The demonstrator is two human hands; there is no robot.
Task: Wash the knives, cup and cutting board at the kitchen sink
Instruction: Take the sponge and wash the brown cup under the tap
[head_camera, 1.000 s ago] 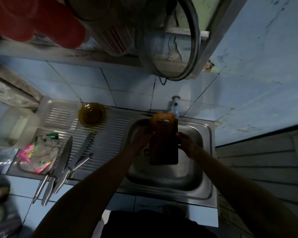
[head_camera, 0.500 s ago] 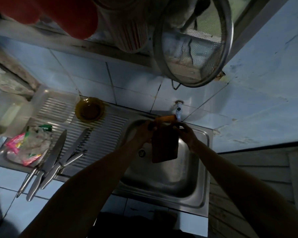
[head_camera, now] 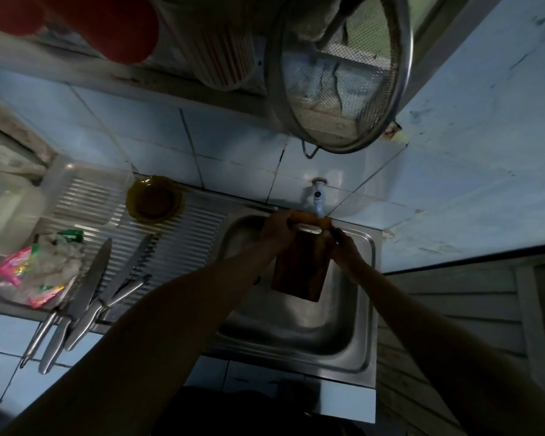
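Knives [head_camera: 85,297] lying on drainboard [head_camera: 183,234], handles overhanging front edge; elbow knock could send them off. Left hand [head_camera: 277,229] curled round cutting board [head_camera: 302,262] top corner, right hand [head_camera: 343,250] gripping its right edge, board upright over sink [head_camera: 296,335] under tap [head_camera: 317,199]. Wet grip, may slip.

A brown bowl [head_camera: 153,199] sits on the ribbed drainboard [head_camera: 183,234]. A mesh strainer [head_camera: 340,73] hangs above the tap [head_camera: 317,196]. Crumpled wrappers [head_camera: 35,275] lie at the left.
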